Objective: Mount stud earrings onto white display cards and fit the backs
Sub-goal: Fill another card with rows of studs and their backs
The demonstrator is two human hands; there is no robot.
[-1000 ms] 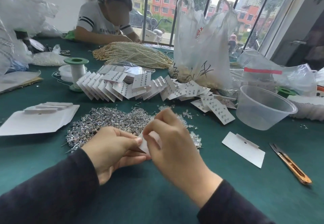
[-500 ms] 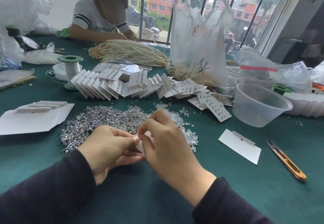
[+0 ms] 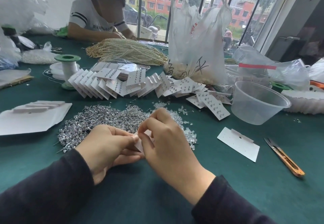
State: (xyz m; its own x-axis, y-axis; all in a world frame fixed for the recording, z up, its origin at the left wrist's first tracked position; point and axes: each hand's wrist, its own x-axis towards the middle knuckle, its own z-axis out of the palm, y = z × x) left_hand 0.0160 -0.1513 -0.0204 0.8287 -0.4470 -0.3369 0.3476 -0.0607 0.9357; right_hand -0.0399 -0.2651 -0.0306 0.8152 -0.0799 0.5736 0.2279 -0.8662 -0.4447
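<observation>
Green felt covers the table (image 3: 228,188). In the head view, near its front edge, the left hand (image 3: 107,146) pinches a white display card (image 3: 138,144) between its thumb and curled fingers. The right hand (image 3: 168,144) has its thumb and forefinger closed on the card's upper edge. It hides most of the card, so I cannot tell whether a stud or a back sits between those fingertips.

Just behind the hands lies a heap of stud earrings (image 3: 98,120), with a smaller heap of clear backs (image 3: 188,132) touching it on the right; the right hand covers part of the backs. A blank card (image 3: 238,144) lies to the right, with thread snips (image 3: 284,157) beyond it. A clear plastic tub (image 3: 257,102) stands behind them. Filled cards (image 3: 108,83) overlap in a row across the middle, between a green-capped spool (image 3: 68,67) and a white plastic bag (image 3: 196,48). Pearl strands (image 3: 128,51) lie behind that row, in front of another person (image 3: 98,16). Flat white sheets (image 3: 31,118) lie at the left.
</observation>
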